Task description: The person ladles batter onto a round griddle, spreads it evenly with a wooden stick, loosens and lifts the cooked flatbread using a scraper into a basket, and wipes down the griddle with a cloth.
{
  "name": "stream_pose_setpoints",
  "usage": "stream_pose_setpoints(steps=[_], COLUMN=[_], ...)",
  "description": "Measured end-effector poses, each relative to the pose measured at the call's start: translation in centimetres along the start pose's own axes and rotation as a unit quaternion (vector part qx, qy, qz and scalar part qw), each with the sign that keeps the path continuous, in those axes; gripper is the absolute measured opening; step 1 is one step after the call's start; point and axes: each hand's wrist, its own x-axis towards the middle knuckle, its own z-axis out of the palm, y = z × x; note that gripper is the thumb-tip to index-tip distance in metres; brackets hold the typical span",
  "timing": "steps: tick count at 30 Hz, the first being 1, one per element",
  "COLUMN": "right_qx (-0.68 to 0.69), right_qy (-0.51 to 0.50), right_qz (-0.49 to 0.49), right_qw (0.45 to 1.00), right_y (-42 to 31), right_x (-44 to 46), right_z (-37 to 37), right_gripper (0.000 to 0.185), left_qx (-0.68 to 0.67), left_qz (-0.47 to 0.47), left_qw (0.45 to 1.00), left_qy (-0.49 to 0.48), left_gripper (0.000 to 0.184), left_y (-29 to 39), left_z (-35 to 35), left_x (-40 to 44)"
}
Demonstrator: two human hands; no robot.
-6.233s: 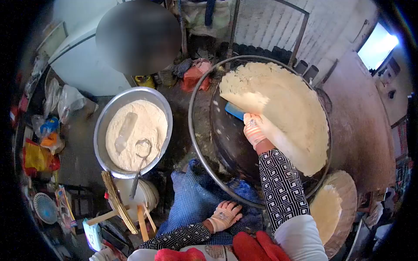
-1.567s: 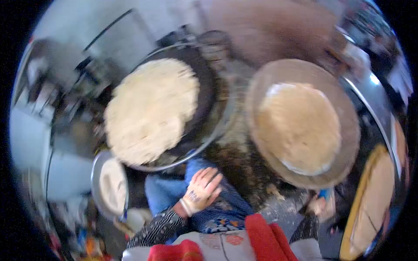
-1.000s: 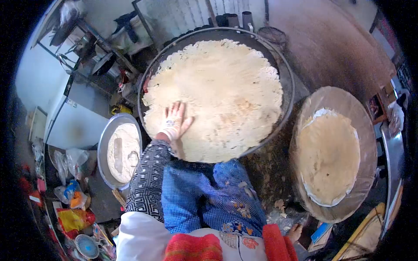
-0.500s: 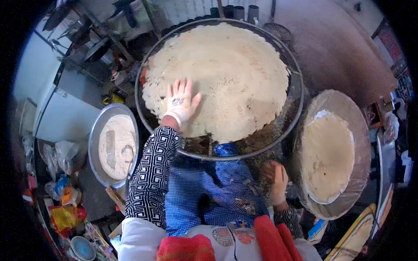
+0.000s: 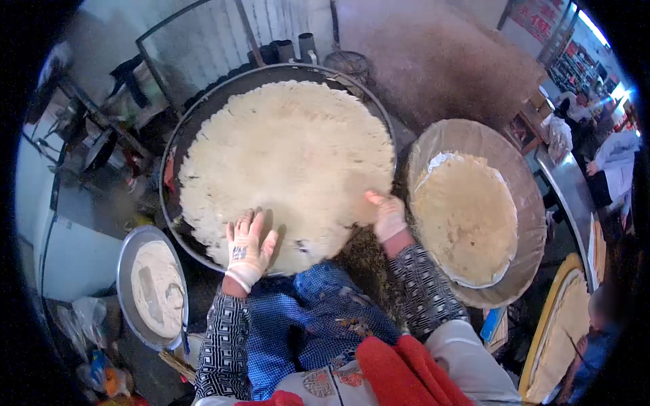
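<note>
A wide, pale flatbread (image 5: 284, 155) lies on a large round black pan (image 5: 169, 149), its edge ragged. My left hand (image 5: 247, 252), in a whitish glove with dark print, rests on the bread's near left part, fingers stretched out. At the bread's right edge is my right hand (image 5: 389, 215), gloved too; its thumb shows, but the other fingers are smeared or hidden. Bare dark pan shows along the near right edge.
A metal bowl of pale batter (image 5: 156, 291) stands left. On the right, a cloth-lined basket (image 5: 531, 230) holds another round flatbread (image 5: 467, 223). A yellow-rimmed tray (image 5: 531, 352) is at lower right, beside a person in blue (image 5: 596, 358). Other people are farther back.
My right hand has risen from beside my lap to the bread's right edge. My left hand now lies nearer the front edge. The view has swung to the right.
</note>
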Motion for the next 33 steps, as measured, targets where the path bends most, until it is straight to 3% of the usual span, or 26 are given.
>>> stream_pose_setpoints(steps=[2, 3, 4, 5, 6, 8, 10, 11, 12, 14, 15, 16, 18, 19, 22, 23, 26, 28, 30, 31, 33], right_qx=[-0.241, -0.2, -0.479, -0.497, -0.565, -0.678, -0.885, -0.899, -0.928, -0.923, -0.907, -0.891, -0.868, -0.852, -0.881, -0.89, -0.899, -0.862, -0.841, -0.803, -0.784], right_qy=[-0.064, -0.066, -0.095, -0.113, -0.122, -0.139, -0.058, -0.036, -0.011, 0.103, 0.141, 0.164, 0.165, 0.14, 0.118, 0.118, -0.046, -0.043, -0.026, -0.033, -0.001], right_qz=[-0.225, -0.188, -0.343, -0.394, -0.401, -0.424, -0.385, -0.381, -0.301, -0.149, -0.117, -0.107, -0.177, -0.333, -0.344, -0.313, -0.213, -0.026, 0.054, 0.157, 0.192], right_qw=[0.942, 0.959, 0.803, 0.765, 0.711, 0.584, 0.255, 0.214, 0.22, 0.339, 0.38, 0.41, 0.434, 0.378, 0.304, 0.311, 0.38, 0.505, 0.538, 0.575, 0.59], right_y=[-2.1, -2.7, -9.0, -9.4, -15.0, -26.5, -35.3, -40.8, -45.6, -51.6, -53.5, -54.4, -53.5, -50.9, -37.4, -31.5, -14.9, -6.7, 3.0, 4.3, 7.2], right_x=[1.9, 4.2, 2.5, 6.1, 7.3, 9.6, 13.5, 15.0, 13.4, 6.9, 4.3, 2.1, -0.9, -0.8, -4.4, -4.5, -5.2, -4.9, -4.4, -4.2, -4.7], right_z=[-5.4, -8.5, -10.2, -14.8, -17.9, -23.9, -30.8, -34.0, -32.8, -24.5, -20.5, -17.1, -12.6, -13.6, -10.9, -11.4, -17.2, -20.0, -25.0, -26.1, -27.9], right_gripper=[0.024, 0.027, 0.029, 0.03, 0.023, 0.014, 0.014, 0.01, 0.01, 0.011, 0.012, 0.014, 0.017, 0.018, 0.017, 0.017, 0.023, 0.022, 0.031, 0.034, 0.033], left_qx=[-0.003, -0.01, -0.028, 0.014, 0.047, 0.169, 0.14, 0.12, 0.1, 0.076, 0.072, 0.069, 0.079, 0.082, 0.057, 0.065, 0.077, 0.093, 0.092, 0.088, 0.111], left_qz=[0.001, -0.001, -0.044, -0.067, -0.088, 0.057, 0.002, 0.004, 0.005, 0.019, 0.02, 0.021, 0.009, 0.001, 0.004, 0.006, 0.011, 0.047, 0.044, 0.056, 0.079], left_qw=[0.997, 0.991, 0.991, 0.996, 0.995, 0.984, 0.989, 0.992, 0.994, 0.996, 0.996, 0.996, 0.996, 0.996, 0.998, 0.998, 0.996, 0.994, 0.993, 0.993, 0.989], left_qy=[0.075, 0.132, 0.12, 0.063, 0.007, -0.03, -0.041, -0.045, -0.05, -0.034, -0.045, -0.051, -0.027, -0.027, -0.003, -0.01, -0.05, -0.013, -0.056, -0.056, -0.048], left_gripper=[0.049, 0.04, 0.032, 0.03, 0.029, 0.032, 0.032, 0.031, 0.031, 0.031, 0.03, 0.03, 0.033, 0.034, 0.04, 0.04, 0.041, 0.038, 0.038, 0.04, 0.042], left_y=[-1.0, -2.2, -3.9, -6.6, -8.5, -10.0, -8.9, -7.8, -6.7, -4.1, -2.9, -2.2, -2.5, -2.5, -3.3, -3.7, -4.7, -5.9, -6.7, -7.5, -8.3], left_z=[-1.2, -1.7, -1.8, -1.3, 0.1, 2.4, 4.9, 5.4, 5.7, 5.7, 5.3, 5.3, 6.8, 7.0, 7.1, 7.0, 6.4, 6.7, 5.8, 5.8, 5.4], left_x=[-1.8, -2.9, -3.8, -5.2, -6.8, -9.5, -9.4, -9.1, -9.1, -8.9, -8.8, -8.6, -9.0, -9.0, -9.3, -9.3, -9.4, -9.5, -9.2, -9.2, -9.3])
